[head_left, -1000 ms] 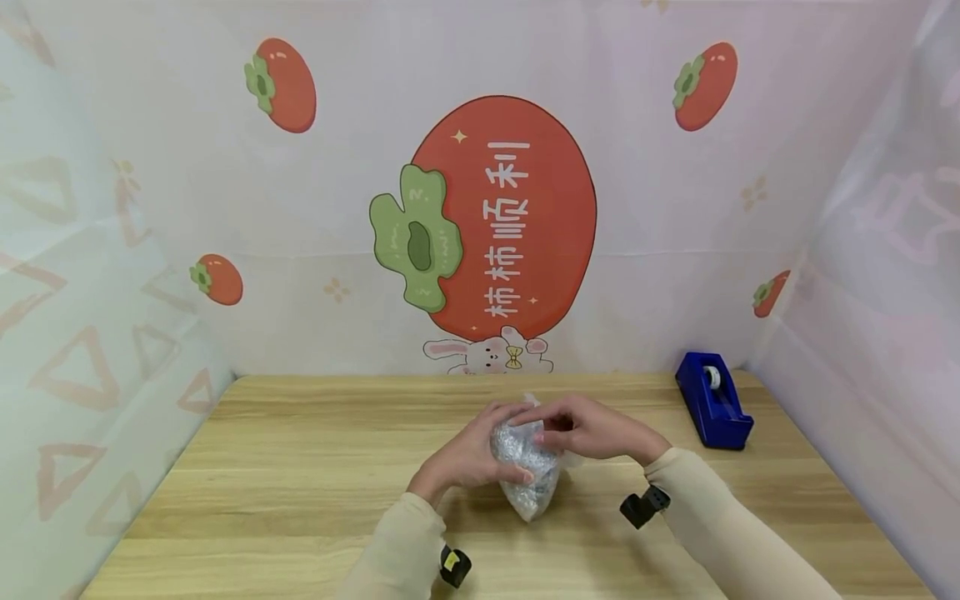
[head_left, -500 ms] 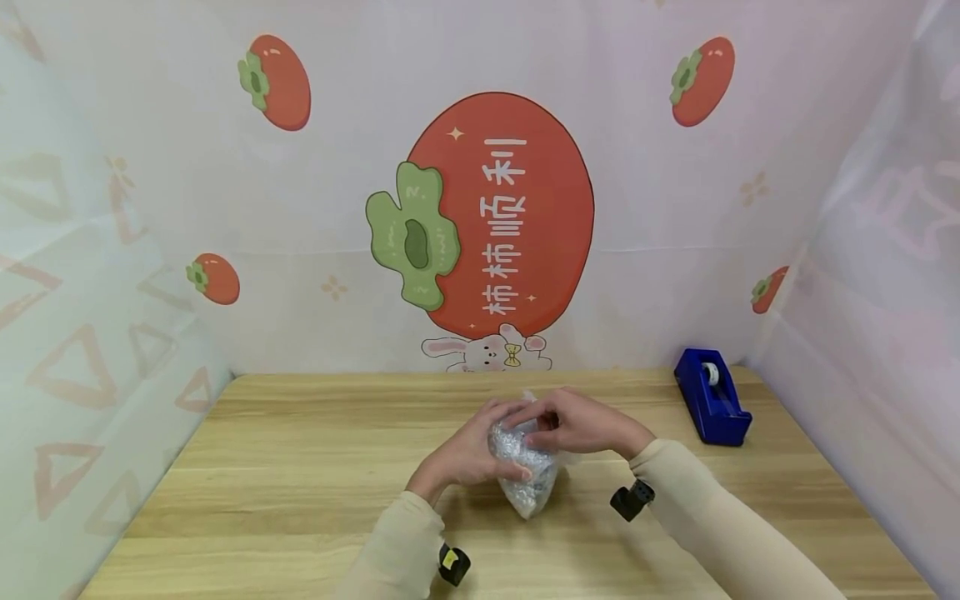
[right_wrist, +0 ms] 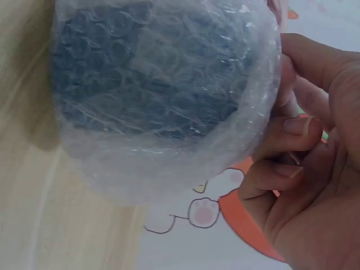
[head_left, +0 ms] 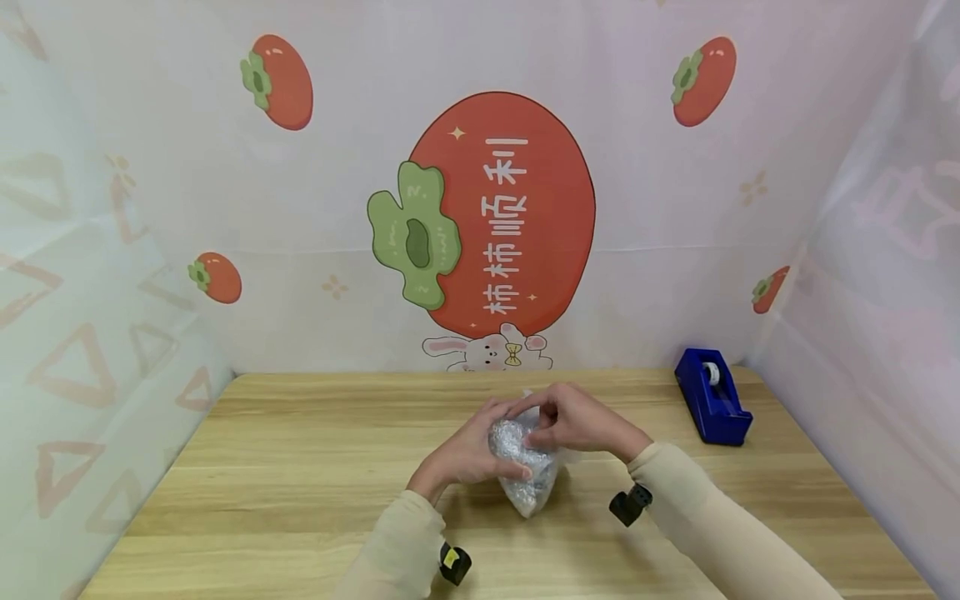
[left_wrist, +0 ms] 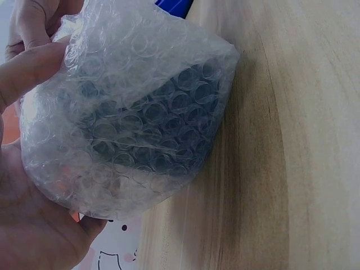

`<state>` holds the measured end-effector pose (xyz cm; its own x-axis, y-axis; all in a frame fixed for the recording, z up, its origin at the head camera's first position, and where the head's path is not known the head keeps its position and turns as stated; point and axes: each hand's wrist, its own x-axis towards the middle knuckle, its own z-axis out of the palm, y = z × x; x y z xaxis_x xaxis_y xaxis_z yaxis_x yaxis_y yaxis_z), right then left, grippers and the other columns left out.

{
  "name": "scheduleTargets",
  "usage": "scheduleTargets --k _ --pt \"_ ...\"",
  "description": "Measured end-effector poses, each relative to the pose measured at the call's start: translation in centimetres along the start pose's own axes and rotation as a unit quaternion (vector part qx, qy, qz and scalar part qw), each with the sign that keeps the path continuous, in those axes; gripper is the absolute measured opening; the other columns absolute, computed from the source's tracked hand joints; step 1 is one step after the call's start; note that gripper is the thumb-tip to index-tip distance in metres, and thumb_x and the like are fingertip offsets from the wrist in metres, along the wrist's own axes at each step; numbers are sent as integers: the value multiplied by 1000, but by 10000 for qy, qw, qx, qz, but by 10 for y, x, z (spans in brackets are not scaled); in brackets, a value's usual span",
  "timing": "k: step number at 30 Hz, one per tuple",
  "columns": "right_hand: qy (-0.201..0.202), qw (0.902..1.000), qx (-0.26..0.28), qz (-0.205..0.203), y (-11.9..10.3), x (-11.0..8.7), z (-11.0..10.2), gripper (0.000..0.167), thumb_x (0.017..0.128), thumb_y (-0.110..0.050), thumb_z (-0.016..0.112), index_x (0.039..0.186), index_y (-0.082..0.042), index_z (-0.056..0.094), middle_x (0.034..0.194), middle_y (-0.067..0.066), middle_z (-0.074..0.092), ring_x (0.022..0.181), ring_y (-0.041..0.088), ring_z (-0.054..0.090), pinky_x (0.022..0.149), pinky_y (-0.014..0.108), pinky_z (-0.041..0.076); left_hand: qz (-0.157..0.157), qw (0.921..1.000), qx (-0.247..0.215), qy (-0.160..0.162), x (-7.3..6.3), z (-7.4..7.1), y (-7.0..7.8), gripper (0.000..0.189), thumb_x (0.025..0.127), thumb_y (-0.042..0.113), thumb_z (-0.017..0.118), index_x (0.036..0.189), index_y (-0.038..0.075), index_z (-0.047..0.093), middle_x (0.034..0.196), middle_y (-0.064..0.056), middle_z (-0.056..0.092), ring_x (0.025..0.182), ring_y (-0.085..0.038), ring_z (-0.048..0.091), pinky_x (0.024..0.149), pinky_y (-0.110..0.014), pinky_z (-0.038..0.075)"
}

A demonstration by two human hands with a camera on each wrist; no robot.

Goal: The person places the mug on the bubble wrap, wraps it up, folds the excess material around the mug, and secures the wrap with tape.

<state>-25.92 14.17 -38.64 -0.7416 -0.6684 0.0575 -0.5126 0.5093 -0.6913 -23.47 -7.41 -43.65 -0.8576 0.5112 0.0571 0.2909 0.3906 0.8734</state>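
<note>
A bundle in clear bubble wrap (head_left: 527,492) is held just over the wooden table, its narrow end toward me. Through the wrap a dark blue-grey object shows in the left wrist view, its kind hidden by the bubbles (left_wrist: 163,124). My left hand (head_left: 468,450) grips the bundle from the left, thumb on the near side and fingers round the far side. My right hand (head_left: 585,423) pinches the wrap at the upper right with thumb and forefinger. The other fingers curl inward beside the bundle in the right wrist view.
A blue tape dispenser (head_left: 712,400) with a white roll stands at the table's back right. The wooden table (head_left: 285,483) ends at a white backdrop (head_left: 330,208) with printed persimmons. White sheets hang along both sides. A small black camera sits at each wrist.
My right hand has shifted slightly left and upward over the bundle, its thumb moving a little left on the wrap. My left hand keeps its grip in nearly the same place.
</note>
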Motion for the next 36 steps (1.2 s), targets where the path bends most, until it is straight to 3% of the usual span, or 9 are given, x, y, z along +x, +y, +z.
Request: scheduleTargets --k 7,15,30,36 --pt "487 9965 606 290 6 -5 7 27 79 -10 84 98 -7 64 63 -3 56 55 8 50 49 23 43 102 9999 -76 3 2 1 -3 91 73 23 92 152 25 46 142 -4 43 124 -26 49 102 -46 46" --pt "742 9939 673 470 9 -8 12 28 84 -17 83 93 -8 59 61 -4 51 55 8 46 48 22 38 147 9999 -78 -26 3 2 -2 92 73 20 92 152 26 46 136 -1 44 120 -23 50 99 -41 48" --pt "1689 9784 -366 1137 -6 -1 29 42 77 -41 88 79 -15 56 67 -2 52 58 11 48 48 27 39 126 9999 -86 -30 2 1 0 91 74 20 91 153 24 46 139 -2 44 119 -25 50 104 -50 43" --pt "1786 9714 -754 1369 -14 0 32 45 75 -47 88 75 -15 56 64 -2 50 56 12 48 47 27 38 56 9999 -138 -15 0 1 -1 90 74 22 91 152 25 46 137 -2 44 120 -25 50 105 -50 42"
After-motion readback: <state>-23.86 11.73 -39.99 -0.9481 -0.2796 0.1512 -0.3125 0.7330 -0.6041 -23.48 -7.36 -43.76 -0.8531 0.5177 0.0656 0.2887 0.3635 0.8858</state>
